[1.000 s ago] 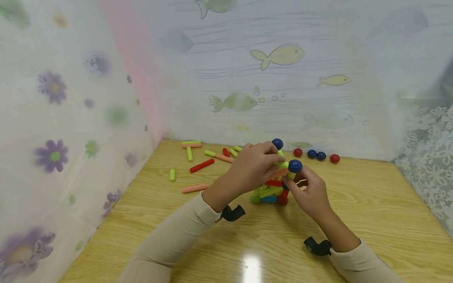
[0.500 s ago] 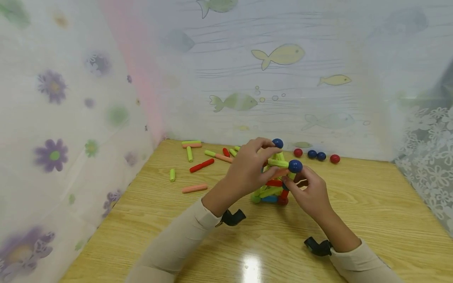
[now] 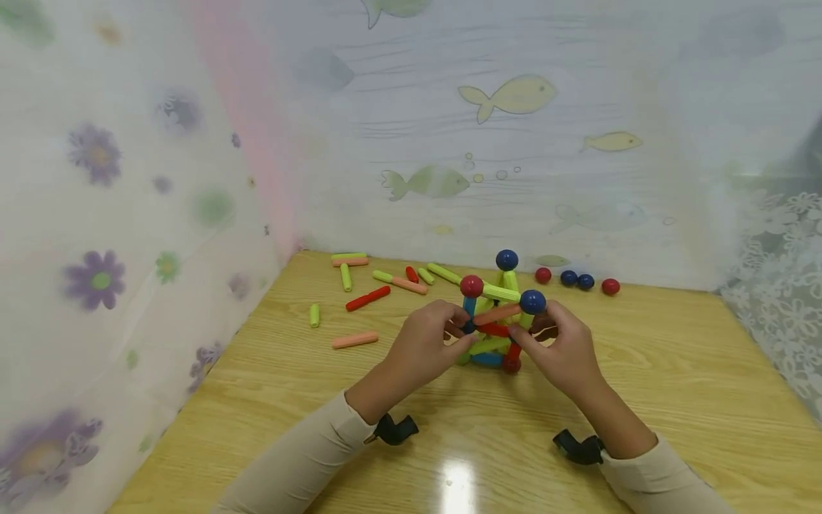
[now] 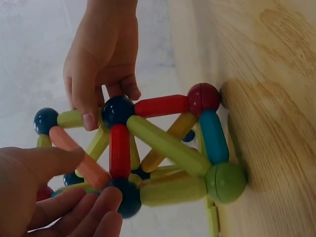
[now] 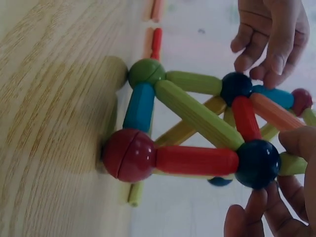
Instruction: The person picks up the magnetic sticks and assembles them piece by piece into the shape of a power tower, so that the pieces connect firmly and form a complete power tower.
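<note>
Crosswise red rod, one hand per end

Ball-and-rod tower [image 3: 491, 346] upright on the surface [image 3: 514, 442], directly between the hands; long axis vertical (wrist cameras turn it sideways). Key relation: the tower's mid-height red rod [image 4: 119, 150] lies roughly level, left to right, a dark blue ball at each end. Left hand [image 3: 420, 335] is nearer the left dark blue ball [image 4: 131, 200]: narrow spread, fingers touching it; cannot tell if it truly grips. Right hand [image 3: 565, 348] pinches the right dark blue ball [image 5: 257, 163], probably the steadier side. Tower's orange rod [image 4: 94, 169] slants from the left dark blue ball up and right to the upper dark blue ball [image 3: 532, 302]. Loose orange rod [image 3: 356, 340] lies well left of the tower.
</note>
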Motion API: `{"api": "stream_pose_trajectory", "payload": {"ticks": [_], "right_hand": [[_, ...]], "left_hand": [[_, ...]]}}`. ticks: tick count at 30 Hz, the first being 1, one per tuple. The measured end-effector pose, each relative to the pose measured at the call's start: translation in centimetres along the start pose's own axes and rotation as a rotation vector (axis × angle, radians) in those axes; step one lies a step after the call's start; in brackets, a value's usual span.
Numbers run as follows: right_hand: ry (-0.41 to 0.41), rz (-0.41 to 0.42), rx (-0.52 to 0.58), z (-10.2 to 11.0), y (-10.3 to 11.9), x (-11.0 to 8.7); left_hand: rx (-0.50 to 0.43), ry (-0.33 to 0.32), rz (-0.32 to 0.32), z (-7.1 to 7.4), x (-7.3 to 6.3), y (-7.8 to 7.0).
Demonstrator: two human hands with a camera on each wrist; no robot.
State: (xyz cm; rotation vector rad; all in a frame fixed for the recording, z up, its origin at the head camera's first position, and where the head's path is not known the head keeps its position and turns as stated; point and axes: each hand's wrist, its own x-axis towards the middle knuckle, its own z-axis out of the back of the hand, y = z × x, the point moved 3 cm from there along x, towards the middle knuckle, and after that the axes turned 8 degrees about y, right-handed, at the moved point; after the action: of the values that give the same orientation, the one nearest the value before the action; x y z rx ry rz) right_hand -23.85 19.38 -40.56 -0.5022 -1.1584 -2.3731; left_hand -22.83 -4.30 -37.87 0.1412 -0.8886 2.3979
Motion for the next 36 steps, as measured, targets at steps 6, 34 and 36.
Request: {"api": "stream_pose_trajectory", "payload": {"ticks": [6, 34, 36], "right_hand": [[0.077, 0.034, 0.041, -0.7, 1.0, -0.4], [0.094, -0.201, 0.079, -1.3, 0.3, -0.8], [0.089, -0.191, 0.072, -1.4, 0.2, -0.7]], "left_hand": [[-0.059, 0.009, 0.025, -0.5, 0.4, 0.6], [-0.301, 0.217, 0.094, 0.7, 1.7, 6.0], [-0.259, 0.190, 0.122, 2.3, 1.7, 6.9]]}}
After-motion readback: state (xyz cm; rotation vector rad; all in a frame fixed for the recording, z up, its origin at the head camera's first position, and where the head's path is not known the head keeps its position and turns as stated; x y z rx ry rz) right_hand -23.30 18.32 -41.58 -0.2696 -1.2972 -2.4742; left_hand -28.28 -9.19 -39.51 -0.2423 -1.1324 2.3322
